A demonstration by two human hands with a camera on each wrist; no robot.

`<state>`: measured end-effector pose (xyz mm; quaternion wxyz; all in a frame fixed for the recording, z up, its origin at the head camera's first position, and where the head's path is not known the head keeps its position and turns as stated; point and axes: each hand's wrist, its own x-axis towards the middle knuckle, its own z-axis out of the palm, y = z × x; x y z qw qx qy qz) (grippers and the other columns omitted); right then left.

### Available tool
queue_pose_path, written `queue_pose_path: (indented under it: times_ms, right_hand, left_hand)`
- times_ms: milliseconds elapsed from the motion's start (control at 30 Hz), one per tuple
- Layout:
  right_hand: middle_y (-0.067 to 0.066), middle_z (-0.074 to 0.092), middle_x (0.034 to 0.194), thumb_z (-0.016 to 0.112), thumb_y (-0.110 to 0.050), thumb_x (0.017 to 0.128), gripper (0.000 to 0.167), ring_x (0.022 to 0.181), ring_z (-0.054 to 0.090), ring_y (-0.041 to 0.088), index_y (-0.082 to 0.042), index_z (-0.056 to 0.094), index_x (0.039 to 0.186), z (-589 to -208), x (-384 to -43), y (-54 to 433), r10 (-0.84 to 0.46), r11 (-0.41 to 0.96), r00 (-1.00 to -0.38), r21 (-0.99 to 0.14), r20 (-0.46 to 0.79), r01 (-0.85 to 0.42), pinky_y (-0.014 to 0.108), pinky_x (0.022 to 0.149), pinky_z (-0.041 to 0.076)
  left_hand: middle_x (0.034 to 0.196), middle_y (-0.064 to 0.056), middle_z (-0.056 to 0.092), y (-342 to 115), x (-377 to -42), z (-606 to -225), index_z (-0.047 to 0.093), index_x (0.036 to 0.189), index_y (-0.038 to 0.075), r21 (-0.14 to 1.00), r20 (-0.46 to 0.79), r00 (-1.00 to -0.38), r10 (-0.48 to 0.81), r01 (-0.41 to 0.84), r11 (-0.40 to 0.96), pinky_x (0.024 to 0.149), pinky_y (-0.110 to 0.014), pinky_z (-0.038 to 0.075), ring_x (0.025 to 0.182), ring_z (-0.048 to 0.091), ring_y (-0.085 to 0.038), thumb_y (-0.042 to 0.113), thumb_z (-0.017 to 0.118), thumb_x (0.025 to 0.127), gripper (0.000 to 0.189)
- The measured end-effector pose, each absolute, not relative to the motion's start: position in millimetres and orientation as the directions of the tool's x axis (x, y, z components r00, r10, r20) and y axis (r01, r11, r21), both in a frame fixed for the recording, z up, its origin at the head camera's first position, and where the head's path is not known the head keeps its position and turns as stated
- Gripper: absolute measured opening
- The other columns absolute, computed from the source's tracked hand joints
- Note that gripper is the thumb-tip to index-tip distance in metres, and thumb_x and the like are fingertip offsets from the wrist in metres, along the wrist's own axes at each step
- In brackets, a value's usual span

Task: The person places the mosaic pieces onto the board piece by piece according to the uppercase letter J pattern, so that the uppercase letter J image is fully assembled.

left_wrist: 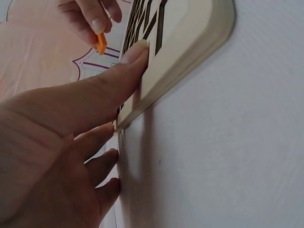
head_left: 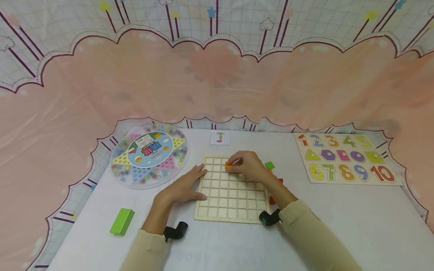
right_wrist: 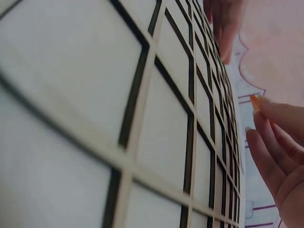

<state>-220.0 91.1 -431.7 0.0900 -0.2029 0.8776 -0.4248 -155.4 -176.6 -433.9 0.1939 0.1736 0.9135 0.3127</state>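
Orange block (head_left: pixel 227 165) pinched by right fingers (head_left: pixel 236 156); left fingers (head_left: pixel 194 173) spread, touching grid board (head_left: pixel 223 193); card (head_left: pixel 220 137): "J".

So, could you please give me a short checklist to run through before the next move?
1. Orange piece pinched in right hand: ok.
2. Left hand touching the grid board at its left edge: ok.
3. J card uncovered beyond the board: ok.
4. Orange piece set down on the board: not ok, held above it.
5. Loose pieces at the board's right all visible: cannot tell, right forearm blocks part.
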Motion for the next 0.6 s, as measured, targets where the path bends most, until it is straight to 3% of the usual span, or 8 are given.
queue_pose_path:
  times_ms: [367,600]
  right_hand:
    - [0.007,0.079,0.108,0.084,-0.018,0.084,0.016,0.091,0.074,0.015,-0.011,0.081,0.098,-438.1,-220.4,74.6,-0.369,0.622,-0.928,-0.756,-0.051,-0.206,0.029,0.081,0.060]
    - [0.008,0.079,0.105,0.084,-0.015,0.084,0.016,0.091,0.073,0.018,-0.008,0.081,0.098,-442.7,-219.9,70.6,-0.366,0.636,-0.930,-0.736,-0.021,-0.233,0.030,0.083,0.061]
  left_hand:
    - [0.174,-0.011,0.013,-174.9,-156.1,-432.2,0.035,0.158,0.004,0.645,-0.245,-0.863,0.441,0.195,0.739,0.130,-0.058,0.017,0.162,0.007,-0.038,0.025,0.084,0.084,0.091]
    - [0.174,-0.012,0.013,-175.4,-156.8,-433.6,0.035,0.158,0.004,0.636,-0.246,-0.863,0.442,0.200,0.745,0.130,-0.058,0.017,0.161,0.007,-0.039,0.025,0.084,0.084,0.091]
